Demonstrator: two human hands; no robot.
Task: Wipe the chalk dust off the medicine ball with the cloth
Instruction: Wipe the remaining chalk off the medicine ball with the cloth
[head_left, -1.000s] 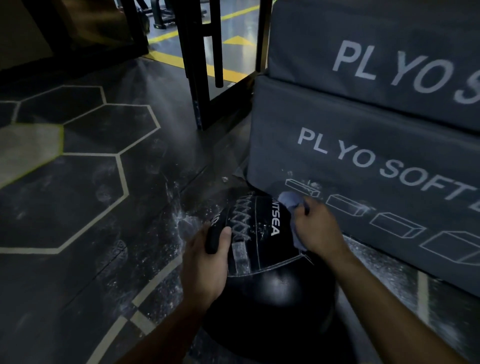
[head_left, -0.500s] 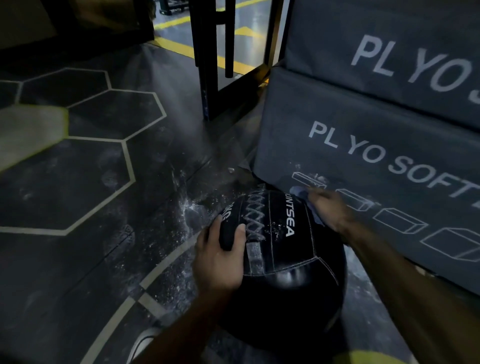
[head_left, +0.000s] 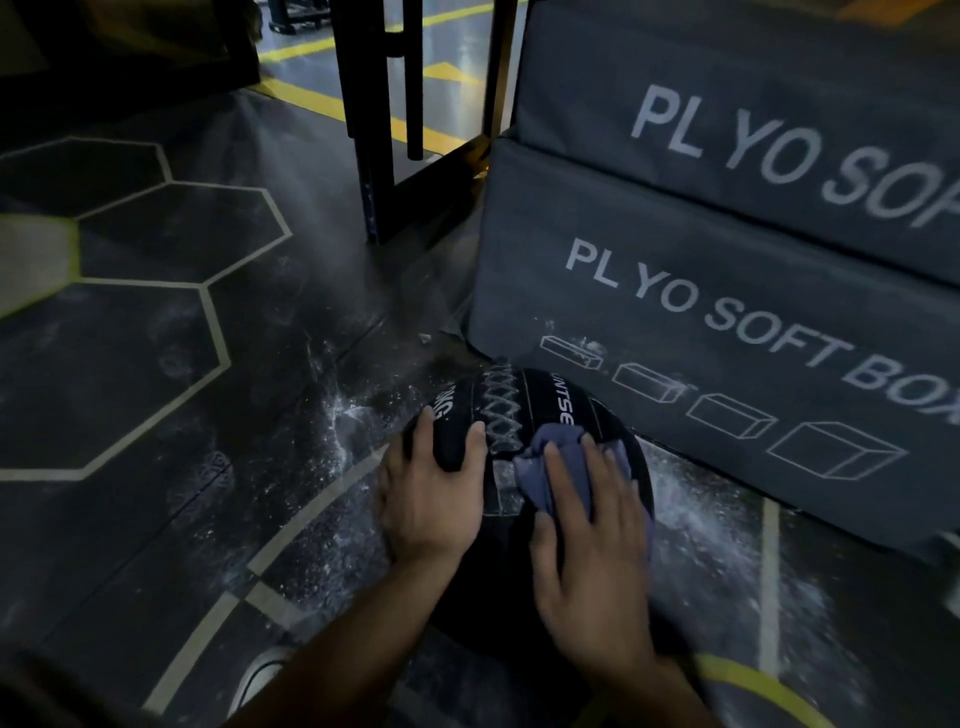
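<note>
A black medicine ball (head_left: 524, 400) with white cross-stitching and white lettering rests on the dark gym floor against a grey foam box. My left hand (head_left: 431, 499) lies on the ball's left upper side, fingers spread and curled over it. My right hand (head_left: 587, 561) presses a bunched blue-grey cloth (head_left: 545, 462) flat against the top of the ball, to the right of the stitching. The cloth pokes out beyond my fingertips. Whitish dust shows on the stitched seam. The lower part of the ball is hidden by my hands and forearms.
Two stacked grey plyo soft boxes (head_left: 727, 291) stand right behind the ball. A black metal rack frame (head_left: 374, 130) rises at the back. White chalk dust (head_left: 343, 415) is scattered on the floor left and right of the ball. A shoe tip (head_left: 260, 675) shows at the bottom.
My right hand has drawn the cloth from the far right side of the ball back over its top toward me. My left hand has stayed on the ball's left side.
</note>
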